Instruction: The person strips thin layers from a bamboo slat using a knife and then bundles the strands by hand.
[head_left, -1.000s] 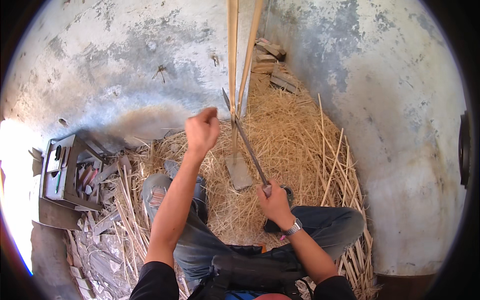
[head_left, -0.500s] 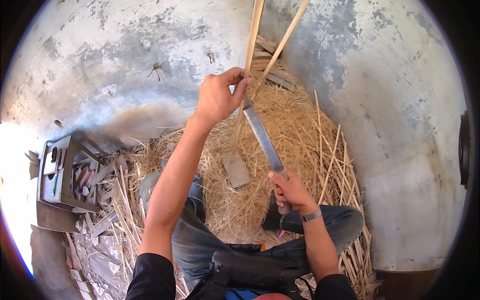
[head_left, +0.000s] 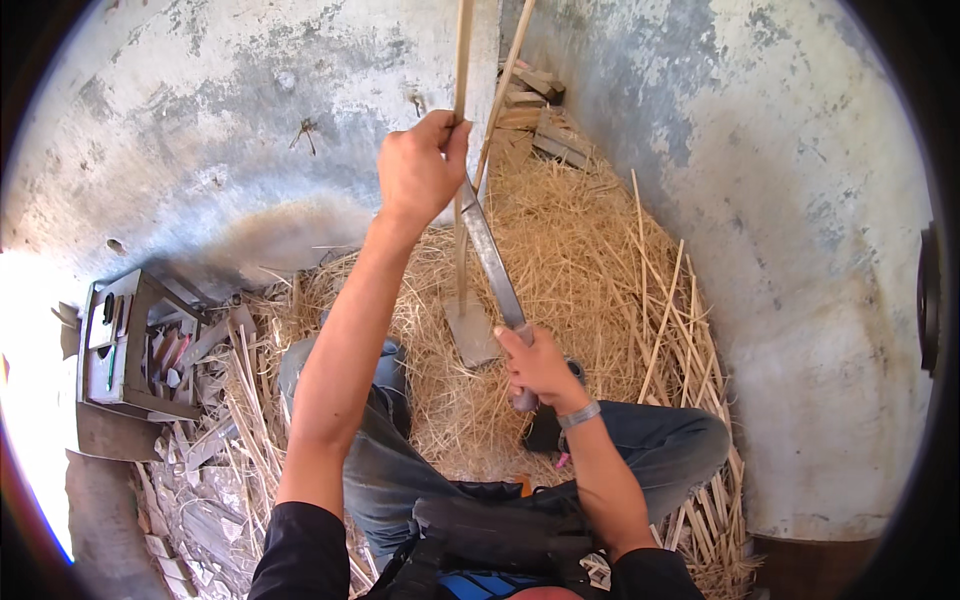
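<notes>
Raised at the far side, my left hand (head_left: 422, 165) pinches a long pale strip of wood or bamboo (head_left: 463, 60) between thumb and fingers. The strip stands nearly upright, its lower part reaching down toward a flat grey block (head_left: 472, 335) in the shavings. A second pale strip (head_left: 506, 75) slants up to the right from just beside the knife's tip. My right hand (head_left: 541, 368) is wrapped round the handle of a long straight knife (head_left: 494, 262). The blade points up and away, its far end against the strips just below my left hand; the exact contact is hidden.
A thick heap of shavings (head_left: 560, 250) covers the floor between my bent legs. Thin strips (head_left: 690, 350) lie along the right wall. At left stands a small wooden box stand (head_left: 130, 345) with tools. Wood pieces (head_left: 560, 140) are piled in the far corner.
Both hands have shifted to the left and a little farther away, carrying the strip and the knife with them. The blade stays against the strips, and both grips are kept.
</notes>
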